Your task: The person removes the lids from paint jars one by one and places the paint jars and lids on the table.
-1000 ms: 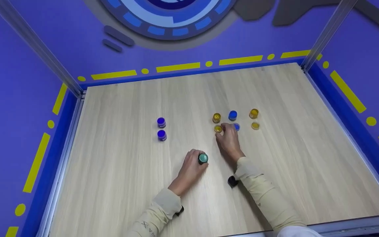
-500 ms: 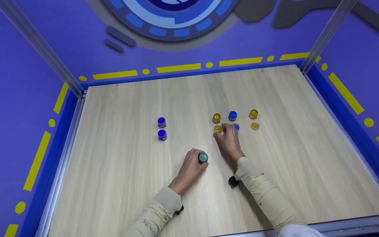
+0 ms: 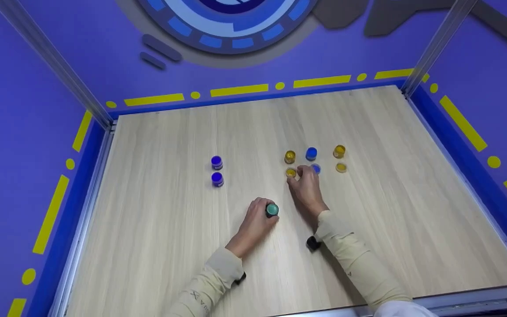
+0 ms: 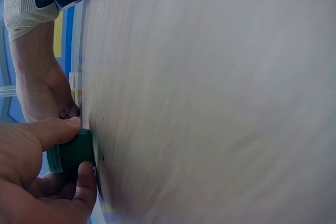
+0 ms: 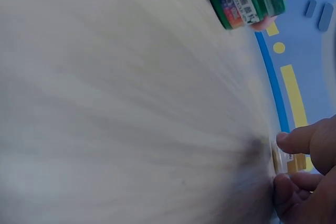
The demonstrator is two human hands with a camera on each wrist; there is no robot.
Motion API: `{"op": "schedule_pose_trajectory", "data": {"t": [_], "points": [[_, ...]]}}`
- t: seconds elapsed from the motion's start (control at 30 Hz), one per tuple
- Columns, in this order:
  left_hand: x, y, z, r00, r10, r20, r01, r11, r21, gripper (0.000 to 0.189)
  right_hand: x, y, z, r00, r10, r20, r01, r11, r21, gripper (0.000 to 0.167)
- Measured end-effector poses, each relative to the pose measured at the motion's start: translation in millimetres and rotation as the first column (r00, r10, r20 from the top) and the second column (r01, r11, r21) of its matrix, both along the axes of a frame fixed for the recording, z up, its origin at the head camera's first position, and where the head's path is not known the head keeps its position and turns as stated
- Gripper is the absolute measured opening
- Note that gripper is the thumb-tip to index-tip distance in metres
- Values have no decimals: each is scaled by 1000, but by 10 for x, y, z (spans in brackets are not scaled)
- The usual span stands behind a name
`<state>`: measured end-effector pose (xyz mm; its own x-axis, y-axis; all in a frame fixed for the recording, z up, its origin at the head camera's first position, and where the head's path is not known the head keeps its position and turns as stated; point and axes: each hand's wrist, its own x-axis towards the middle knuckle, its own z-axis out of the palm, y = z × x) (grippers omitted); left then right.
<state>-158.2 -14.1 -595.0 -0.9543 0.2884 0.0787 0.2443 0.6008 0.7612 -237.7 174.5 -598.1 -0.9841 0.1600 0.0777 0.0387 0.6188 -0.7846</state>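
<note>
My left hand (image 3: 255, 222) holds a small green paint jar (image 3: 272, 210) upright at the table's near middle; the left wrist view shows thumb and fingers around the green jar (image 4: 73, 150). My right hand (image 3: 307, 187) has its thumb and a finger at the edges of a flat yellow lid (image 3: 291, 172), pinching it low over the tabletop. Behind that lid stands an open-looking yellow paint jar (image 3: 290, 157). A blue lid (image 3: 316, 168), partly hidden by my right hand, lies in front of a blue jar (image 3: 311, 153). Contact at the fingertips is small in view.
Another yellow jar (image 3: 339, 151) stands to the right, with a yellow lid (image 3: 341, 167) before it. Two purple jars (image 3: 217, 171) stand one behind the other at the left. Blue walls (image 3: 236, 75) enclose the wooden table (image 3: 161, 176) at the back and sides.
My right thumb spread slightly away from the yellow lid, then came back toward it; the lid has barely shifted. My left hand stays in place around the green jar.
</note>
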Motion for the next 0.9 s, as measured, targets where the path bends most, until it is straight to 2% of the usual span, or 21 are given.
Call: {"op": "schedule_pose_trajectory", "data": {"t": [0.2,0.33,0.43,0.53,0.63,0.73,0.8,0.9], "points": [[-19,-29,-1,999,-27,24,27,1000,11,33,187,6,58,1000,3,18,-2,1000,-26,39],[-14,-50,2,999,-41,-3,41,999,2,34,362,0,138,998,64,-14,-65,996,-53,37],[-8,-60,1,998,-49,-35,49,999,-1,33,483,-25,204,988,147,-51,-149,988,-49,33],[-8,-71,-9,996,-61,-58,61,998,2,32,582,-58,255,956,280,-89,-283,958,-33,32],[-10,-78,-10,995,-69,-69,70,998,8,32,654,-90,293,894,427,-133,-433,901,-14,34],[-20,-83,-7,995,-71,-72,72,997,8,32,698,-122,318,842,516,-156,-521,854,14,36],[-27,-88,-4,995,-74,-70,74,997,6,33,718,-138,320,831,537,-144,-538,842,36,37],[-32,-97,5,995,-82,-49,83,997,4,33,739,-156,310,834,543,-96,-538,840,69,38]]}}
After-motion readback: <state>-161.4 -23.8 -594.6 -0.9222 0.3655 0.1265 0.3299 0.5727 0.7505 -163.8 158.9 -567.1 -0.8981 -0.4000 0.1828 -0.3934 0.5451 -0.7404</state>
